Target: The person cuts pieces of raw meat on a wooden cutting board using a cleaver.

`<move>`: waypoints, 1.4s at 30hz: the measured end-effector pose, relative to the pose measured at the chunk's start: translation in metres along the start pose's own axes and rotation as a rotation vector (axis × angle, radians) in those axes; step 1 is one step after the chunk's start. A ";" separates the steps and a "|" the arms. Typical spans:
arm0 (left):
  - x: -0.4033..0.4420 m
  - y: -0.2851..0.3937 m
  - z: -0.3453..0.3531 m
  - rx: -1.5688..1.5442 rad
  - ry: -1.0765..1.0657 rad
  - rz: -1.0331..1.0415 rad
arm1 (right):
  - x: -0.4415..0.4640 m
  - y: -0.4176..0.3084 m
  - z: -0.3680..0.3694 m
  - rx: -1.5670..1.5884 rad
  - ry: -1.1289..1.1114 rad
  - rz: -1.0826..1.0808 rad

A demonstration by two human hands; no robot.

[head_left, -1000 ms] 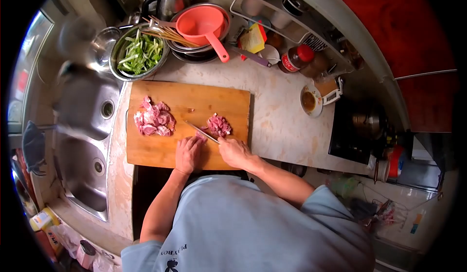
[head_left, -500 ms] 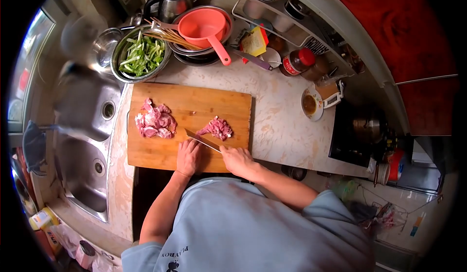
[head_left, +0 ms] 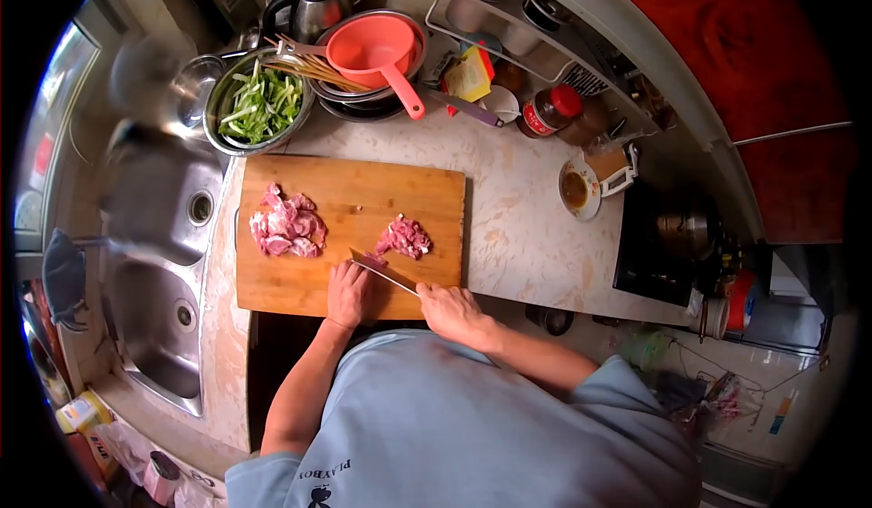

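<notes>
My right hand (head_left: 451, 312) is closed round the handle of a knife (head_left: 385, 271), whose blade slants up and left over the wooden cutting board (head_left: 354, 185). Right beside the blade's tip, my left hand (head_left: 348, 292) rests on the board with its fingers bent together; what lies under the fingertips is hidden. Just above the blade is a small pile of cut meat (head_left: 403, 237), with a bit trailing toward the knife. A larger pile of meat slices (head_left: 288, 223) lies on the board's left part.
A bowl of cut greens (head_left: 262, 106) and a red strainer (head_left: 371, 49) on stacked bowls stand behind the board. The double sink (head_left: 163, 326) is at left. A small dish of sauce (head_left: 579, 190), a red-lidded jar (head_left: 549, 110) and the stove (head_left: 654, 245) are at right.
The knife and my right hand have shifted slightly right and down. The meat strip near the blade has moved toward the small pile. My left hand has barely moved.
</notes>
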State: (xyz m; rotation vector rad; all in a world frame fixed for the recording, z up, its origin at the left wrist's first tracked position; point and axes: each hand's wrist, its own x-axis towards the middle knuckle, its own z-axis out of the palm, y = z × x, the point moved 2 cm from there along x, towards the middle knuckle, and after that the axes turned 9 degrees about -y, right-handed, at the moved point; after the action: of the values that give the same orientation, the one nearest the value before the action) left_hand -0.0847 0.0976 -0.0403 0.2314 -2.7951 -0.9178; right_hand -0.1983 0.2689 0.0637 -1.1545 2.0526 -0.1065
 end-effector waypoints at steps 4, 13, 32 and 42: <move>0.000 -0.002 0.000 0.051 0.030 0.022 | -0.002 -0.001 -0.003 0.028 -0.149 0.077; 0.007 0.005 0.000 0.046 0.093 0.032 | 0.046 0.017 -0.008 0.114 0.089 -0.011; -0.003 -0.002 0.004 0.052 -0.001 -0.006 | 0.031 -0.013 0.004 0.015 -0.043 0.009; -0.001 0.002 -0.001 -0.017 0.194 0.063 | 0.020 0.005 -0.015 0.111 0.040 0.099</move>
State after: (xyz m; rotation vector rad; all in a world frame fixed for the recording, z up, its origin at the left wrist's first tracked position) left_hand -0.0840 0.0987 -0.0383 0.2157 -2.6012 -0.8552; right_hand -0.2174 0.2528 0.0609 -0.9882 2.1077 -0.1940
